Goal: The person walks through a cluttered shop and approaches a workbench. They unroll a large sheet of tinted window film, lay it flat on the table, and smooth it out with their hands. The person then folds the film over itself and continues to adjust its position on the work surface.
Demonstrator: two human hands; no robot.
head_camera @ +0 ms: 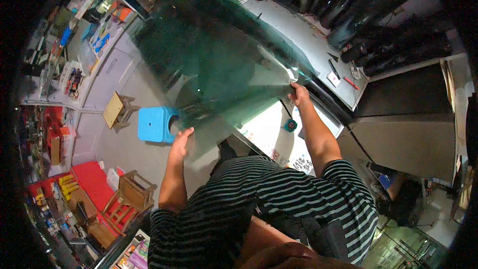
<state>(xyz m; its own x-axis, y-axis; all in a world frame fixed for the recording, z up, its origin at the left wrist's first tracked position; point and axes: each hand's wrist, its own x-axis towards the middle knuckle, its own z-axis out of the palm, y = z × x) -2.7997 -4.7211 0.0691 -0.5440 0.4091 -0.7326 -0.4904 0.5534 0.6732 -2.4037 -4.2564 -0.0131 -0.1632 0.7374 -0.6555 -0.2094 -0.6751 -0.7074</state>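
A large sheet of dark green transparent film [213, 52] stretches out before me, held between my hands. My left hand [182, 142] grips its near left edge, beside the blue stool. On the right, my right hand [300, 94] pinches the near right corner, where the film is creased and shiny. A dark roll [332, 101] lies along the far side of the sheet. Under and beside the film is a lit white tabletop [269, 130] with drawings and writing on it. A teal round tape measure [290, 125] rests there, close to my right forearm.
A blue plastic stool [155, 124] and a small wooden stool [114, 110] stand on the floor at left. A wooden chair [130, 194] is lower left. The grey worktop [298, 37] bears a red pen [351, 83] and a black knife-like tool [333, 68]. Dark rolls [358, 22] stand behind.
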